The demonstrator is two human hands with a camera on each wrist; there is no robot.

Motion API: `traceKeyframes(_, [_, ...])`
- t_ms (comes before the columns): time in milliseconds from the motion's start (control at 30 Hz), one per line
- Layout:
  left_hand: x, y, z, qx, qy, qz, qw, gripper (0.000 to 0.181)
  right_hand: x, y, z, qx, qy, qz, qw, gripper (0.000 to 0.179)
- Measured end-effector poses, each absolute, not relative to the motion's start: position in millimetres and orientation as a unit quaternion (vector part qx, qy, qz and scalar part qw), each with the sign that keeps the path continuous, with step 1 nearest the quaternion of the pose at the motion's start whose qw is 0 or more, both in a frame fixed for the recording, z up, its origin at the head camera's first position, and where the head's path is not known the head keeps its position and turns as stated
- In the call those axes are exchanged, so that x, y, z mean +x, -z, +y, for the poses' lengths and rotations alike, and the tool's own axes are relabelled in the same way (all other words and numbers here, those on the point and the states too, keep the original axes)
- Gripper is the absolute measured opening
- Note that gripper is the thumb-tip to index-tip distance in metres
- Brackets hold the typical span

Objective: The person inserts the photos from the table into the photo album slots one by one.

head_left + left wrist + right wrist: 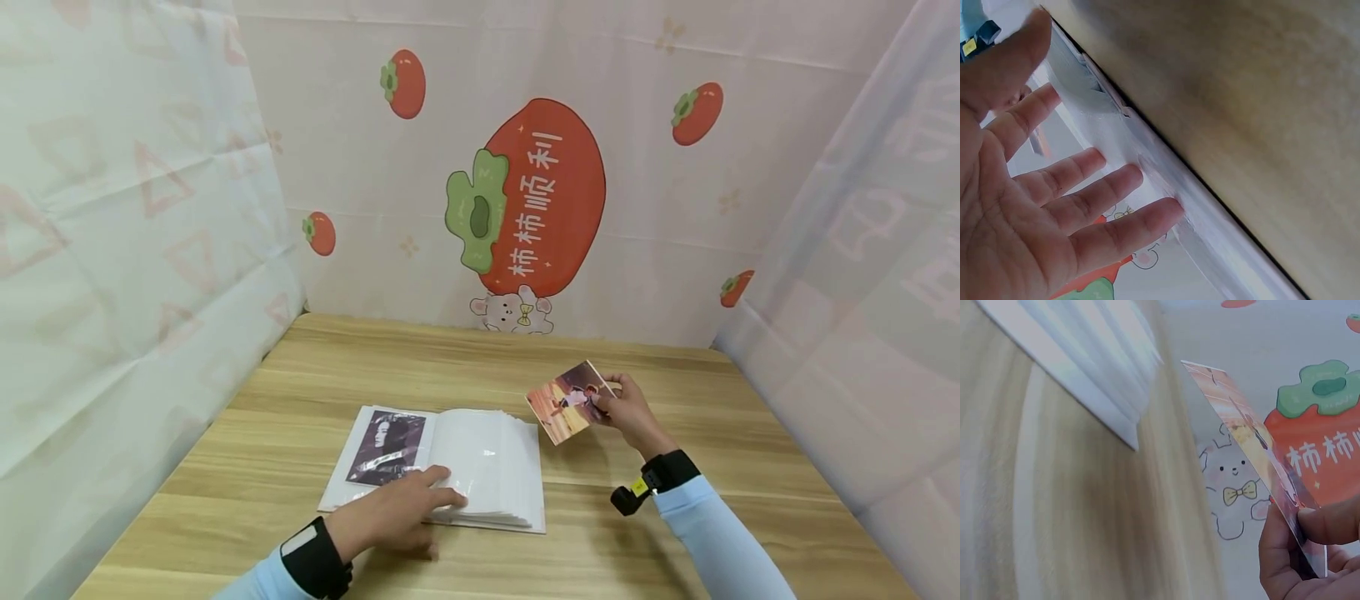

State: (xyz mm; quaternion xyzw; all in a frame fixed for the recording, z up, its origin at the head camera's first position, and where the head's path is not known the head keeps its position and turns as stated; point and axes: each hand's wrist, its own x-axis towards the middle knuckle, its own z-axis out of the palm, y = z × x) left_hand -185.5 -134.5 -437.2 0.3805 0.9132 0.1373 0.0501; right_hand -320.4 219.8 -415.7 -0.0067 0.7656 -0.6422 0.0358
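Note:
A photo album lies spread on the table, its left page bearing a dark photo in a clear sleeve. My left hand rests on the album's lower middle, fingers extended over the pages; in the left wrist view the fingers are straight and spread against the plastic sleeves. Right of the album, my right hand pinches a colourful photo by its right edge, thumb on the picture side. The right wrist view has this photo nearly edge-on, raised off the table.
A wooden table carries the album. White fabric printed with persimmons hangs behind it, and more fabric walls stand along both sides. Each wrist wears a black strap; a small camera sticks out from the right one.

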Motion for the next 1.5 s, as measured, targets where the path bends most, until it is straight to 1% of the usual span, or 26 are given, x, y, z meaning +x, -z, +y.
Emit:
traceKeyframes(133, [-186.4,436.7,-134.5,0.377,-0.136,0.914,0.063,0.066,-328.5,409.4,208.0,0.004,0.647,0.762,0.025,0.039])
traceKeyframes(200, [-186.5,436.8,-134.6,0.377,-0.135,0.914,0.062,0.067,-332.0,407.2,202.4,0.009,0.651,0.758,0.021,0.040])
traceKeyframes(267, [-186.9,437.5,-134.4,0.382,-0.132,0.914,0.049,0.060,-335.6,406.0,197.6,0.014,0.653,0.757,0.020,0.041])
traceKeyframes(400, [-188.5,438.1,-132.6,0.396,-0.122,0.910,0.017,0.040,-343.6,405.2,188.6,0.024,0.658,0.752,0.015,0.041])
traceKeyframes(467, [-189.4,438.1,-131.4,0.397,-0.117,0.911,0.011,0.038,-347.8,404.5,184.1,0.027,0.660,0.750,0.012,0.040])
traceKeyframes(567, [-189.1,437.8,-130.0,0.391,-0.118,0.913,0.020,0.044,-353.0,402.4,177.3,0.025,0.661,0.750,0.008,0.039])
traceKeyframes(767, [-186.9,437.9,-129.7,0.376,-0.120,0.918,0.045,0.065,-362.0,396.5,163.6,0.027,0.662,0.749,-0.002,0.040])
traceKeyframes(967, [-187.2,438.3,-128.5,0.372,-0.112,0.921,0.041,0.072,-370.4,396.5,150.6,0.038,0.674,0.738,-0.007,0.040])
traceKeyframes(1100, [-186.4,438.5,-128.8,0.369,-0.114,0.921,0.045,0.072,-374.3,401.0,140.5,0.039,0.672,0.740,-0.007,0.039])
traceKeyframes(1167, [-185.9,437.9,-128.9,0.367,-0.115,0.922,0.051,0.070,-375.8,403.4,135.2,0.035,0.672,0.740,-0.009,0.040])
traceKeyframes(1267, [-184.9,437.5,-129.0,0.362,-0.119,0.923,0.054,0.062,-377.2,406.2,127.4,0.024,0.673,0.739,-0.015,0.041])
traceKeyframes(1400, [-184.3,437.7,-129.1,0.359,-0.123,0.924,0.041,0.046,-379.6,411.6,118.0,0.009,0.663,0.748,-0.017,0.039])
traceKeyframes(1500, [-184.7,437.8,-128.9,0.363,-0.115,0.924,0.027,0.040,-381.1,417.3,113.1,0.002,0.659,0.752,-0.015,0.036])
